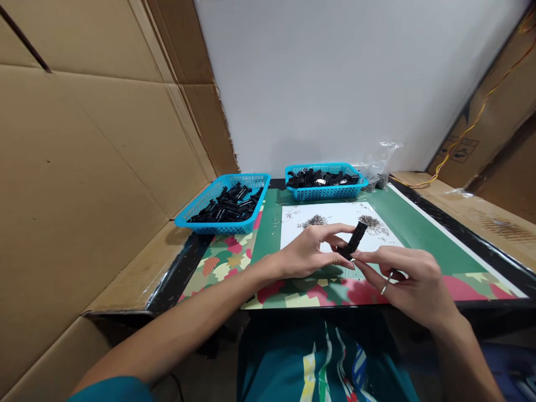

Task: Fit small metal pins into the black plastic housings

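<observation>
My left hand (312, 251) grips a black plastic part (355, 239), long and narrow with a wider foot, between thumb and fingers above the mat. The thumb and index finger of my right hand (404, 279) are pinched together at the part's lower end. Whatever lies between those fingertips is too small to make out. A thin metal tool (387, 282) is tucked in the curled fingers of the right hand, with only part of it showing. Behind the hands, a white sheet (341, 215) bears two piles of tiny metal pieces, a left pile (315, 221) and a right pile (369, 222).
A blue basket (215, 228) of black parts stands at left. Another blue basket (330, 193) with black parts is at the back, beside a clear plastic bag (379, 162). A green mat (435, 229) with a patterned border covers the table. Cardboard walls (84, 156) enclose the sides.
</observation>
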Demonstrator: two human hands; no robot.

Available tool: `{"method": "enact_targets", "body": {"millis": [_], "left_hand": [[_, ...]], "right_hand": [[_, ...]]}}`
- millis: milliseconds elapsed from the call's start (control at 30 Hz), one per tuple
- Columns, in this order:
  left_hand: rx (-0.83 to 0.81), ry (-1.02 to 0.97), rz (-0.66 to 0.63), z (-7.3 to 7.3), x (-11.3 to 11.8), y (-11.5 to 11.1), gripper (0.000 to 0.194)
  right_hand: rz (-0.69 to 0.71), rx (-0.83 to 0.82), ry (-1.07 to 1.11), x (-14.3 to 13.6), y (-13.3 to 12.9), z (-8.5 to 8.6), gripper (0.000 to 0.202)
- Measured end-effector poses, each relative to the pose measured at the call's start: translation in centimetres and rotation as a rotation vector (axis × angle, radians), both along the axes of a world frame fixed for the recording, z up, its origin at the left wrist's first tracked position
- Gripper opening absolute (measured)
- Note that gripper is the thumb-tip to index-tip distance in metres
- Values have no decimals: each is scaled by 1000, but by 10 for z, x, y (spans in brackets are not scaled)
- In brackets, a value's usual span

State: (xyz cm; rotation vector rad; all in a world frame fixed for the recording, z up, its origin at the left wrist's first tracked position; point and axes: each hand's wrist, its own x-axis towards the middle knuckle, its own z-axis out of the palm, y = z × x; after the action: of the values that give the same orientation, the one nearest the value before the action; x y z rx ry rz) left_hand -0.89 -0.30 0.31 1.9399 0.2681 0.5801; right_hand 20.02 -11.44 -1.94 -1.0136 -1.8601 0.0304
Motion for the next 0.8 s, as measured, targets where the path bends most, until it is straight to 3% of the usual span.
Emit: {"method": "enact_targets", "body": {"millis": [333, 533, 800], "left_hand": [[-25, 2, -16, -1, 1, 1, 62], [-61, 13, 50, 4, 1, -1, 66], [-46, -6, 21, 2, 2, 1, 65]], "right_hand": [[-24, 49, -2, -3, -1, 5, 14], [-3, 91, 81, -6, 2, 2, 25], [-6, 88, 94, -4, 4, -4, 24]]}}
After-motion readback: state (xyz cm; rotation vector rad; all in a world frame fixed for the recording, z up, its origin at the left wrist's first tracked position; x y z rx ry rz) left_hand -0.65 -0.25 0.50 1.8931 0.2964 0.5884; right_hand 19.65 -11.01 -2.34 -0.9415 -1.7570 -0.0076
